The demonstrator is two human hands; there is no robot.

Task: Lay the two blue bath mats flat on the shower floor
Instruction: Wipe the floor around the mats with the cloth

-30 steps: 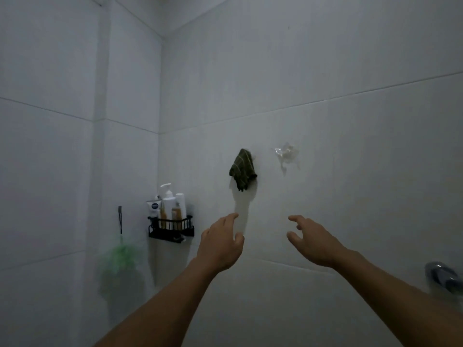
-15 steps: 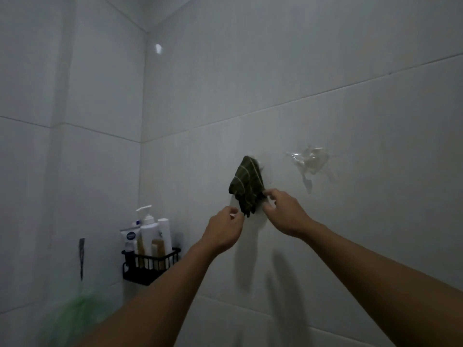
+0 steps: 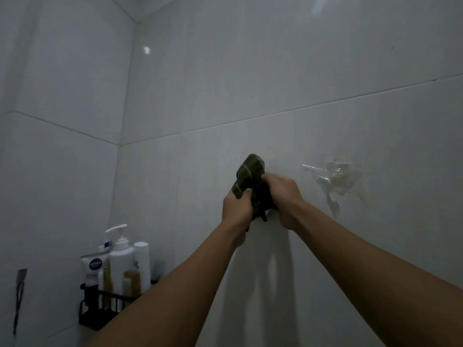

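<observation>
Dark green cloth [image 3: 250,176], striped and bunched, hangs against the tiled wall [image 3: 275,71] at the middle of the view; whether it is one of the blue mats cannot be told in this dim light, and no shower floor shows. The left hand [image 3: 236,209] grips its lower edge at 7 o'clock, and the right hand [image 3: 280,194] is clamped round its folds at 4 o'clock. A sharp tug could tear off whatever holds it up. The clear hook [image 3: 330,179] at 3 o'clock might get knocked. The black caddy [image 3: 100,314] of bottles sits well apart at 8 o'clock.
</observation>
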